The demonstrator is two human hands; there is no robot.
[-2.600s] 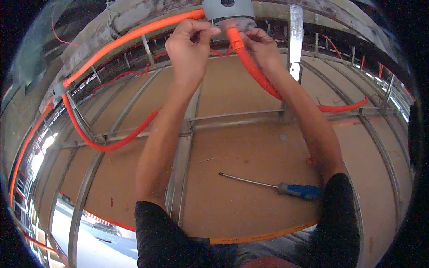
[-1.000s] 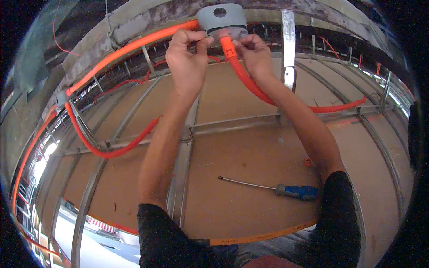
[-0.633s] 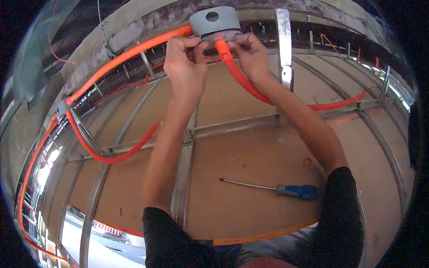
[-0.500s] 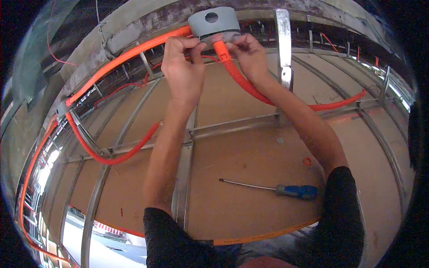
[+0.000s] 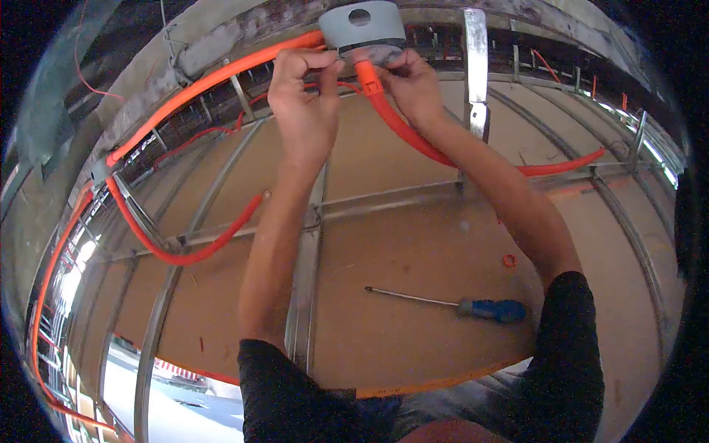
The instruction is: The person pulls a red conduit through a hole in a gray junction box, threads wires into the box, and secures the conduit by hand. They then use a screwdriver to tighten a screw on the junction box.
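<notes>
A round grey junction box [image 5: 362, 28] with a hole in its side is fixed at the top, against the concrete. Its lower face carries a cover plate [image 5: 378, 55]. My left hand [image 5: 304, 96] is pinched at the cover's left edge. On the other side my right hand [image 5: 413, 87] has its fingers closed at the cover's right edge; its fingertips are partly hidden. Whatever small piece either hand pinches cannot be made out. Between the hands, an orange-red corrugated conduit [image 5: 402, 127] leaves the box through an orange connector [image 5: 368, 77] and passes behind my right forearm.
A straight orange conduit [image 5: 214, 85] runs left to a smaller grey box [image 5: 101, 171], from which another corrugated conduit [image 5: 193, 258] hangs. On the brown board [image 5: 413, 340] lie a blue-handled screwdriver [image 5: 493, 311] and an orange ring [image 5: 509, 261]. A metal strap [image 5: 476, 66] hangs right of the box.
The view has shifted slightly, so the box sits higher and a little further right. Both hands stay at the cover's edges with small finger movements.
</notes>
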